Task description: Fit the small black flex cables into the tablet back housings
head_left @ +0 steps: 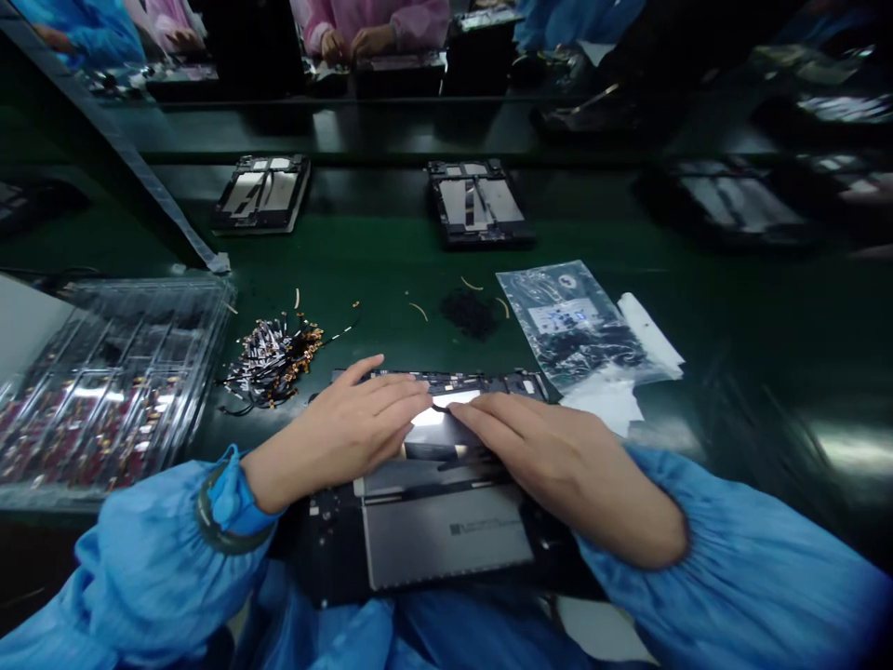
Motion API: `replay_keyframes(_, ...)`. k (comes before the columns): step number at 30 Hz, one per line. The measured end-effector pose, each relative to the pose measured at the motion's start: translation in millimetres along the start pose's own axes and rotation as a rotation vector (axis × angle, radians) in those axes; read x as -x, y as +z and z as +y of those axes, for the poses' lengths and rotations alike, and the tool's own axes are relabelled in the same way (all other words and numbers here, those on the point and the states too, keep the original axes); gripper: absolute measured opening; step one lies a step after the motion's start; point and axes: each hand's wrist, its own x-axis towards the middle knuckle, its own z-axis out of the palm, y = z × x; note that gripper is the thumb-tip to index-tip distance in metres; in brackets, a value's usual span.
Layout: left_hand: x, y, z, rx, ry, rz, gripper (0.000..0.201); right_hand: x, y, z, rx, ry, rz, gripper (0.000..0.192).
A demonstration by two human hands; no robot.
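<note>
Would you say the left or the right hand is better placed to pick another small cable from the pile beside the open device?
Probably the left hand: the cable pile lies on its side, just beyond its knuckles. The right hand would have to cross over the open device.

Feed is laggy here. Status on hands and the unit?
Both hands, left and right, flat on open device, fingertips at thin black cable. Nothing gripped. Cable pile, bag sit clear.

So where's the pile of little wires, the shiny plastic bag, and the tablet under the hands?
Pile of little wires [273, 358], head view, middle of the heap.
Shiny plastic bag [576, 321], head view, its white label.
Tablet [446, 535], head view, the grey battery panel.
</note>
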Motion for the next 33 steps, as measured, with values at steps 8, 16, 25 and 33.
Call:
replay_keyframes(8,-0.1,1.5,-0.4,-0.085,0.034,-0.060,0.033,10.9,-0.6,8.9,0.099,-0.043,0.041,0.033)
replay_keyframes(16,1.6,6.1,2.4,-0.141,0.043,-0.051,0.034,10.9,7.8,12.4,0.138,-0.062,0.110,0.026)
replay_keyframes(25,2.3,5.3,2.4,-0.138,0.039,-0.053,0.036,11.1,7.0,11.9,0.136,-0.049,0.094,0.026)
replay_keyframes(33,-2.6,1.6,7.8,-0.194,0.042,-0.037,0.032,9.6,6.0,10.7,0.224,-0.075,0.088,0.025)
